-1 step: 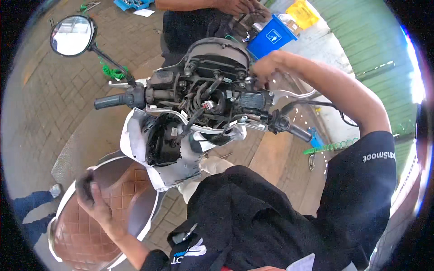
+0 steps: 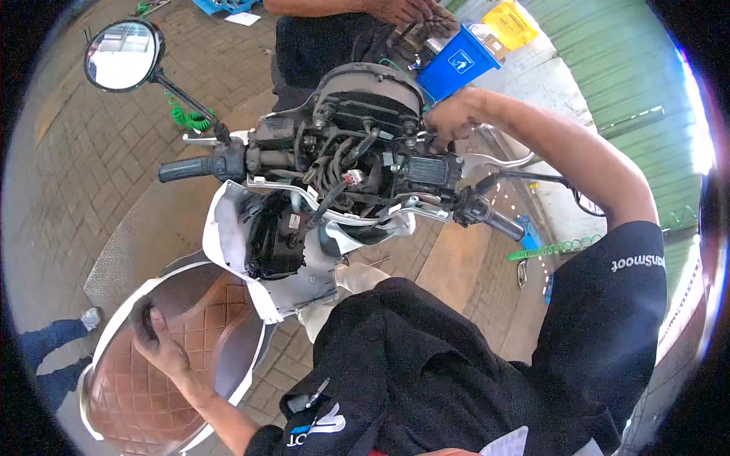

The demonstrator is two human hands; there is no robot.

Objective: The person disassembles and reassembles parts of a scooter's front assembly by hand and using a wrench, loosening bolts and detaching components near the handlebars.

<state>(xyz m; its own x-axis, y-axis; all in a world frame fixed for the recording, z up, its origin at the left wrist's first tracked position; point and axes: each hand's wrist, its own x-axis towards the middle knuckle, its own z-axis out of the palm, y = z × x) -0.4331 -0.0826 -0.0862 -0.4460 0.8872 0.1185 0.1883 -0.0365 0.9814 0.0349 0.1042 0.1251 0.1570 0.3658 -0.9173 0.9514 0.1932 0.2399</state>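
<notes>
A scooter's opened handlebar section lies before me, with bundled wires point(image 2: 338, 159) and a white connector point(image 2: 353, 178) exposed. Behind the wires sits a dark rounded housing point(image 2: 369, 85). My right hand point(image 2: 455, 118) is at this housing's right side, above the right brake lever point(image 2: 498, 159); its fingers are bent and closed, and their tips are partly hidden, so what they grip cannot be made out. My left hand point(image 2: 160, 338) is over the brown quilted seat point(image 2: 133, 380), thumb apart from darkened, curved fingers, with no object visible in it. A white body panel point(image 2: 224, 228) hangs below the handlebar.
A round mirror point(image 2: 124, 55) sticks out at far left. Beyond the housing, another person's hands point(image 2: 407, 11) are near a blue bin point(image 2: 460, 62) and a yellow container point(image 2: 511, 24). Green coiled hose point(image 2: 559, 247) lies at right. Another person's legs point(image 2: 57, 342) show at left.
My right hand has shifted very slightly to the right beside the housing. My left hand has moved slightly over the seat. The scooter looks the same.
</notes>
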